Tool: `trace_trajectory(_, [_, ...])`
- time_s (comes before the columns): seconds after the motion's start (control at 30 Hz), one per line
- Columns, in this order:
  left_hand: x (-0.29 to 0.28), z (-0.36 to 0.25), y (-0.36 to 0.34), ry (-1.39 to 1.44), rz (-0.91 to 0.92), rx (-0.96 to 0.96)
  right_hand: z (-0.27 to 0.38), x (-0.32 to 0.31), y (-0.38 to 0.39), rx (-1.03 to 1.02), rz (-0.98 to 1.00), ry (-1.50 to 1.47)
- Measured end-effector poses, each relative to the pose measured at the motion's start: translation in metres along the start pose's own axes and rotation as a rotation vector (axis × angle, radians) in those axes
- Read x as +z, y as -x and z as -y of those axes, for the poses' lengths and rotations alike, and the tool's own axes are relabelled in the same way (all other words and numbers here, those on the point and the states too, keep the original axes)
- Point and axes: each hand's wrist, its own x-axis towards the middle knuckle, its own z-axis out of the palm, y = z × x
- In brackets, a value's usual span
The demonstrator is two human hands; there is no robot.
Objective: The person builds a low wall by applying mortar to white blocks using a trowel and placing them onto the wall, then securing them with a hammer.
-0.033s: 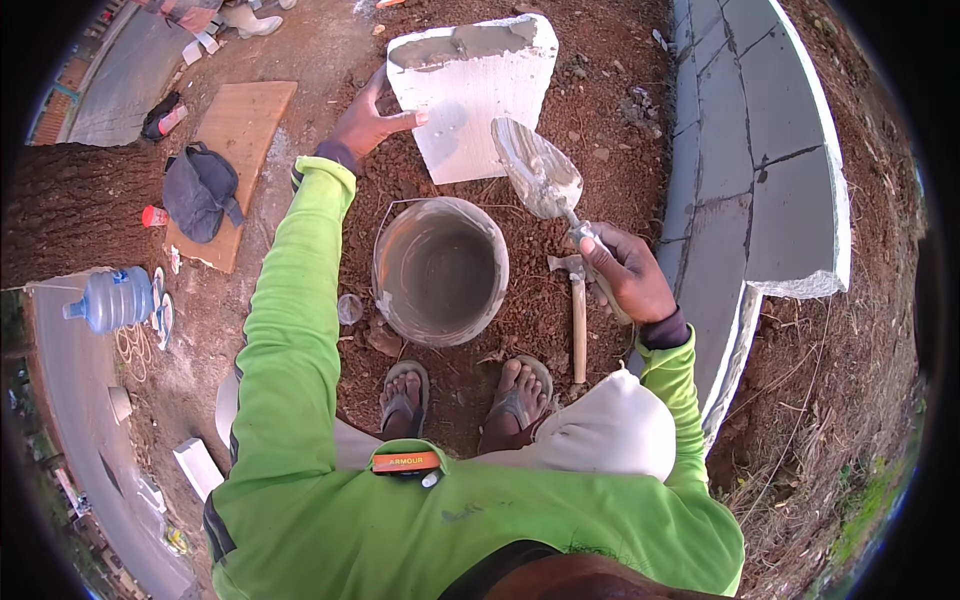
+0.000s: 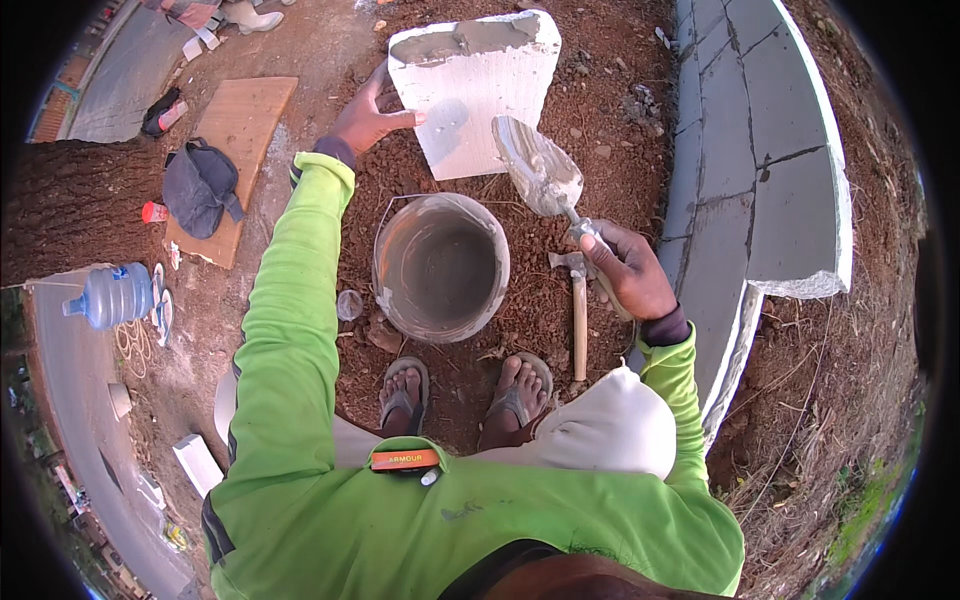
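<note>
My left hand grips the left edge of a white lightweight block, whose top edge carries grey mortar. My right hand is closed on the handle of a trowel, its mortar-smeared blade raised just below and right of the block. Between my arms and in front of my sandalled feet stands a bucket with wet grey mortar inside. A hammer with a wooden handle lies on the soil beside the bucket, partly under my right hand and trowel.
A low block wall curves along my right. To the left are a board with a dark bag, a tree trunk, a water jug, a cord, loose items and a road. A small clear cup sits beside the bucket.
</note>
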Motion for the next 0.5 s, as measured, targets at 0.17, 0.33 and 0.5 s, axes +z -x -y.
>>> trace_trajectory(0.17, [-0.036,0.032,0.065,-0.379,0.394,-0.793,-0.015,-0.010,-0.004,0.048,0.114,0.090])
trace_trajectory(0.33, [0.009,0.063,0.153,-0.013,0.254,-1.069,-0.048,-0.009,-0.009,-0.280,0.034,0.510])
trace_trajectory(0.5, [0.055,0.025,0.163,-0.022,0.257,-0.606,-0.030,-0.007,0.002,-0.181,0.033,0.917])
